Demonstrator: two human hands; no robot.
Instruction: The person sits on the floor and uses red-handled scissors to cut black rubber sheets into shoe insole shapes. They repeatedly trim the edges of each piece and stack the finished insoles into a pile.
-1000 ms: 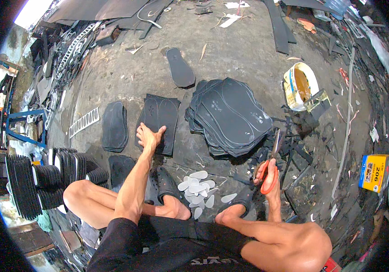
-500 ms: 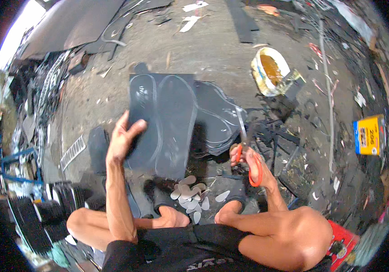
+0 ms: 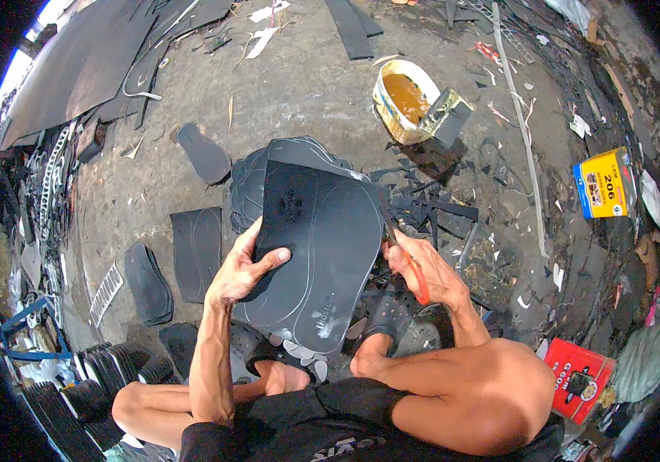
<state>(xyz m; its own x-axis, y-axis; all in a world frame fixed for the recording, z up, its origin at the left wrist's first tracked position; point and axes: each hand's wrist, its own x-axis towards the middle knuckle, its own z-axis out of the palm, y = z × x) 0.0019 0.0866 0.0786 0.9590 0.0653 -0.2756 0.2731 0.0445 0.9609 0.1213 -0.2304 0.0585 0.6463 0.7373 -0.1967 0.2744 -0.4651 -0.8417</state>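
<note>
A black rubber sheet point(image 3: 334, 231) with pale sole outlines drawn on it is raised in front of me, tilted, above my feet. My left hand point(image 3: 244, 271) is closed on its left edge, thumb on top and fingers underneath. At the opposite edge, my right hand point(image 3: 432, 269) is closed around scissors point(image 3: 419, 279) with orange handles. Their dark blades are at the sheet's right edge; whether they bite into it I cannot tell. Beyond the sheet, partly covered by it, lies a pile of sole-shaped black pieces point(image 3: 245, 189).
A tub of amber liquid point(image 3: 407, 96) stands at the far right, near black offcuts point(image 3: 430, 215). Left lie a single sole point(image 3: 204, 152), a rectangular piece point(image 3: 197, 254) and stacked soles point(image 3: 147, 283). A yellow-and-blue can point(image 3: 601, 183) and red tin point(image 3: 578, 379) are on the right.
My left hand has taken hold of the sheet, which is now lifted and turned. The scissors have come from beside the sheet to its right edge. My view has shifted.
</note>
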